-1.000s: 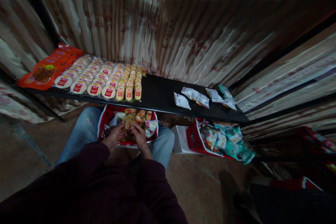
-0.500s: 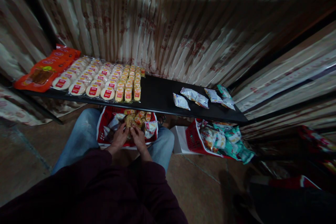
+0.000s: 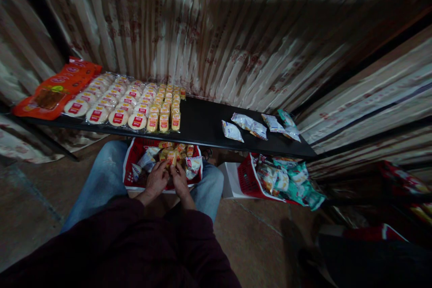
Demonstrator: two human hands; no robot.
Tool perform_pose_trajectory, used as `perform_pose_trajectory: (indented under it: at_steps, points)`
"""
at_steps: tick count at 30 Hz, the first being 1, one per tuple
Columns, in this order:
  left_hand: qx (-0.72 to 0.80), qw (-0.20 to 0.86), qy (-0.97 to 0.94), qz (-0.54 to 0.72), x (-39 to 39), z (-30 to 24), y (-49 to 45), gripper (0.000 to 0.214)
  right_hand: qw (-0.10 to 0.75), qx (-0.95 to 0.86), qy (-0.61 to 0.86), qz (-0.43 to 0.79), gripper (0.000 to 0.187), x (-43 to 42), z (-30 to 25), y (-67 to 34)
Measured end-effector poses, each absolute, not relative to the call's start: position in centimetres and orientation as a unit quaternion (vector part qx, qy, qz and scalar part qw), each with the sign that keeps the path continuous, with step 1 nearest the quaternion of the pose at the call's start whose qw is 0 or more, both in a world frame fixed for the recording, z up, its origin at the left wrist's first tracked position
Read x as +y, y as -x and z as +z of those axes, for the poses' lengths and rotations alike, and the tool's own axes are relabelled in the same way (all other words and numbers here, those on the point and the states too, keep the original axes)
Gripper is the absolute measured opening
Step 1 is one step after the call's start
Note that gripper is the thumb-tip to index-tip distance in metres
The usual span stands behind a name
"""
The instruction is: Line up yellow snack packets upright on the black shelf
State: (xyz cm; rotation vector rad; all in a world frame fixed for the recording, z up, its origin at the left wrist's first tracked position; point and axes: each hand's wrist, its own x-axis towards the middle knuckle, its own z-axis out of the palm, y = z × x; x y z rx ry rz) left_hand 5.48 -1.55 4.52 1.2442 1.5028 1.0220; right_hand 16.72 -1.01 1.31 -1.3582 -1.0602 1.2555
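Note:
A red basket [image 3: 130, 168] of small wrapped snack packets rests on my lap between my jeans-clad knees. Both my hands are inside it, close together. My left hand [image 3: 155, 181] and my right hand [image 3: 179, 179] have their fingers curled around a small stack of yellow packets [image 3: 170, 157], lifted just above the heap. Above them a black shelf [image 3: 202, 121] carries neat rows of round white-and-red packets [image 3: 108, 107] and, beside them, rows of yellow packets [image 3: 166, 109].
Orange packets [image 3: 56, 92] lie at the shelf's left end, several white and green bags [image 3: 259, 127] at its right. A second red basket [image 3: 249, 180] with green and white bags stands on the floor to my right. Striped curtain hangs behind.
My hands have come together in the basket and raised a small stack of yellow packets from the heap. The view has shifted slightly.

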Motion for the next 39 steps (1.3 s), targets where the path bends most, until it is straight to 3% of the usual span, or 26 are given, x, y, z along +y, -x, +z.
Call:
perform_pose_trajectory:
  at_steps: [8, 19, 27, 39]
  points:
    - [0.580, 0.419, -0.548, 0.434, -1.3, 4.8, -6.1, 0.042, 0.525, -0.408, 0.595, 0.452, 0.045, -1.0, 0.8, -17.0]
    - [0.546, 0.399, -0.591, 0.441, -0.6, 6.2, -7.2, 0.039, 0.523, -0.444, 0.604, 0.407, 0.045, -0.3, 2.8, -18.4]
    - [0.516, 0.368, -0.625, 0.456, 1.1, 7.9, -8.1, 0.040, 0.568, -0.427, 0.591, 0.381, 0.039, 0.7, 5.4, -19.2]
    - [0.489, 0.348, -0.650, 0.466, 6.7, 12.4, -10.2, 0.041, 0.584, -0.461, 0.562, 0.362, 0.036, 6.8, 9.2, -21.7]
